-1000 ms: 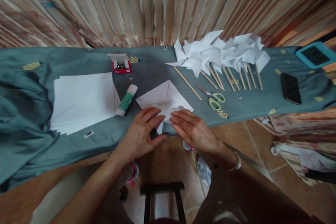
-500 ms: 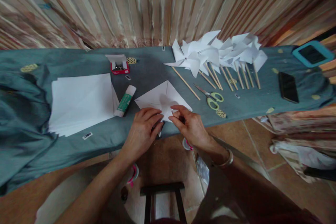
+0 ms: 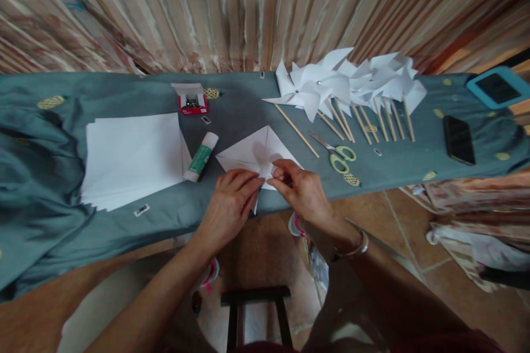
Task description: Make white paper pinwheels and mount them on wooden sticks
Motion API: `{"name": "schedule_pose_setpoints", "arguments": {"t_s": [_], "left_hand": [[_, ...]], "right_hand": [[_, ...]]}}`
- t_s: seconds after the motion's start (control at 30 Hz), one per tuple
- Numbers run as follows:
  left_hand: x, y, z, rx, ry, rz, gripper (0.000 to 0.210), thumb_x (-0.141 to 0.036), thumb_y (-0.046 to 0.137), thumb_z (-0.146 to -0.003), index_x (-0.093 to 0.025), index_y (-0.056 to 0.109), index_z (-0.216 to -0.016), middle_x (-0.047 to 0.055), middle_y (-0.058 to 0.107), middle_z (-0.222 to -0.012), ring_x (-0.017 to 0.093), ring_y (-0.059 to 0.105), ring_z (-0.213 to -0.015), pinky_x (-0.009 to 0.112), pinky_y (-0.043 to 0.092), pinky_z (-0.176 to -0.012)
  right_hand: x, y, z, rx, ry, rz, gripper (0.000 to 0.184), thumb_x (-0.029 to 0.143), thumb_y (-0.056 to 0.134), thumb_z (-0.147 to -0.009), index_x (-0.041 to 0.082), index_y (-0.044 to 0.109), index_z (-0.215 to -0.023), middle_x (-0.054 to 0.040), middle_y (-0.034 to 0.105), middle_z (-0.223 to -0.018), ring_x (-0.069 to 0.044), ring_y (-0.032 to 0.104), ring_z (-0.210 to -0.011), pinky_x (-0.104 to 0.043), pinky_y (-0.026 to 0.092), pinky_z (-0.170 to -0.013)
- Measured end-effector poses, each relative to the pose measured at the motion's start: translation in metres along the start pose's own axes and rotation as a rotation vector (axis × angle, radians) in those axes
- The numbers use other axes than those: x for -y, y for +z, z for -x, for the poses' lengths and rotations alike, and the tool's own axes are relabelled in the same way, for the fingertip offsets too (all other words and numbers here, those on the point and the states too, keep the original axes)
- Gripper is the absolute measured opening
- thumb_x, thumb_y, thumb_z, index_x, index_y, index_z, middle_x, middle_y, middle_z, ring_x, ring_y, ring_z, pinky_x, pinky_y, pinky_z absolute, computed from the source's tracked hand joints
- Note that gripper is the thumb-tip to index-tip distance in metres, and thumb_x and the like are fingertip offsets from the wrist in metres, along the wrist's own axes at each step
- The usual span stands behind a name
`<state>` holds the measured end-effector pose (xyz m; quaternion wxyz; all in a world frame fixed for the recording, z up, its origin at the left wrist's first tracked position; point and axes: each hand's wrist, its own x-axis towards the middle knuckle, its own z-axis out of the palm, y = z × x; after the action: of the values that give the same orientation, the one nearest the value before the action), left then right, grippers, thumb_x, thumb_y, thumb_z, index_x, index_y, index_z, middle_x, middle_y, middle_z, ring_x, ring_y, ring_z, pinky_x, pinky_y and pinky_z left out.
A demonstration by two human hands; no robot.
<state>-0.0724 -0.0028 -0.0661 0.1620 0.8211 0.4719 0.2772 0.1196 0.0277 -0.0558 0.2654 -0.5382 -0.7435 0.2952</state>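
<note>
A creased white sheet of paper [image 3: 245, 149] lies corner-up at the table's front edge, with a cut showing near its lower point. My left hand [image 3: 232, 198] is closed on the paper's lower left part, thumb and fingertips pinched together. From the other side, my right hand [image 3: 301, 187] pinches the paper near its middle, fingertips almost meeting those of the left. To the left lies a green and white glue stick [image 3: 201, 156], against a stack of white paper [image 3: 133, 157]. Scissors [image 3: 338, 158] with green handles rest to the right.
Several white paper pinwheels [image 3: 343, 85] on wooden sticks lie at the back right. A red box [image 3: 192, 100] of small metal pieces stands open at the back. A phone [image 3: 459, 139] and a blue-framed device [image 3: 498, 87] are far right. A dark stool [image 3: 255, 296] stands below.
Both hands have drawn closer together over the paper's middle, the left fingertips shifting right. The whole view has shifted slightly; the other things lie where they were.
</note>
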Motion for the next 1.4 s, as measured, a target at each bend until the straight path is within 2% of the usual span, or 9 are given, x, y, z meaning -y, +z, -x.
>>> {"name": "schedule_pose_setpoints", "arguments": {"t_s": [0.27,0.37,0.53,0.73,0.97,1.2,1.4], "left_hand": [[0.001,0.003,0.002,0.047,-0.007,-0.007,0.032,-0.012,0.048,-0.09,-0.016,0.064,-0.118,0.011,0.066,-0.118,0.027,0.052,-0.11,0.047,0.046,-0.092],[0.0,0.004,0.001,0.031,0.001,0.001,0.034,-0.011,0.046,-0.091,-0.015,0.061,-0.121,0.012,0.065,-0.12,0.027,0.052,-0.113,0.046,0.045,-0.095],[-0.003,0.012,0.002,-0.05,0.018,0.054,0.046,-0.011,0.039,-0.094,-0.015,0.042,-0.14,0.012,0.063,-0.125,0.025,0.047,-0.12,0.044,0.041,-0.099],[-0.007,0.018,0.003,0.016,-0.033,0.027,0.06,-0.008,0.037,-0.092,-0.017,0.023,-0.15,0.013,0.065,-0.122,0.028,0.042,-0.127,0.047,0.038,-0.098],[-0.009,0.018,0.001,0.06,-0.063,0.006,0.059,-0.009,0.036,-0.093,-0.015,0.021,-0.15,0.014,0.064,-0.123,0.03,0.041,-0.127,0.048,0.037,-0.098],[-0.008,0.021,0.002,0.04,-0.068,-0.003,0.064,-0.009,0.036,-0.092,-0.017,0.014,-0.152,0.014,0.062,-0.127,0.03,0.042,-0.127,0.049,0.037,-0.097],[-0.009,0.019,0.0,0.051,-0.06,-0.025,0.063,-0.009,0.037,-0.092,-0.015,0.017,-0.151,0.015,0.064,-0.123,0.03,0.041,-0.128,0.049,0.036,-0.098]], "right_hand": [[0.001,-0.001,-0.002,-0.002,0.01,0.016,0.031,0.022,0.068,-0.082,0.019,0.061,-0.112,-0.0025,0.073,-0.087,-0.017,0.071,-0.077,-0.028,0.055,-0.075],[0.002,0.0,-0.002,-0.004,0.015,0.02,0.029,0.024,0.068,-0.083,0.019,0.061,-0.111,-0.0026,0.073,-0.086,-0.017,0.071,-0.077,-0.027,0.054,-0.074],[0.005,-0.001,-0.003,0.003,0.034,0.029,0.029,0.023,0.068,-0.083,0.019,0.061,-0.11,-0.0023,0.074,-0.086,-0.018,0.072,-0.078,-0.027,0.054,-0.074],[0.006,-0.001,-0.003,-0.002,0.028,0.021,0.026,0.022,0.066,-0.083,0.02,0.061,-0.108,-0.0014,0.074,-0.084,-0.017,0.071,-0.077,-0.026,0.053,-0.072],[0.005,0.0,-0.003,-0.005,0.025,0.024,0.027,0.021,0.066,-0.082,0.019,0.061,-0.108,-0.0012,0.073,-0.083,-0.017,0.071,-0.076,-0.025,0.052,-0.071],[0.004,0.0,-0.003,-0.011,0.021,0.022,0.025,0.021,0.066,-0.082,0.019,0.061,-0.107,-0.0014,0.073,-0.081,-0.017,0.07,-0.074,-0.025,0.052,-0.07],[0.004,0.0,-0.003,-0.016,-0.002,0.022,0.026,0.02,0.066,-0.082,0.02,0.061,-0.107,-0.0016,0.074,-0.083,-0.017,0.071,-0.075,-0.025,0.052,-0.07]]}}
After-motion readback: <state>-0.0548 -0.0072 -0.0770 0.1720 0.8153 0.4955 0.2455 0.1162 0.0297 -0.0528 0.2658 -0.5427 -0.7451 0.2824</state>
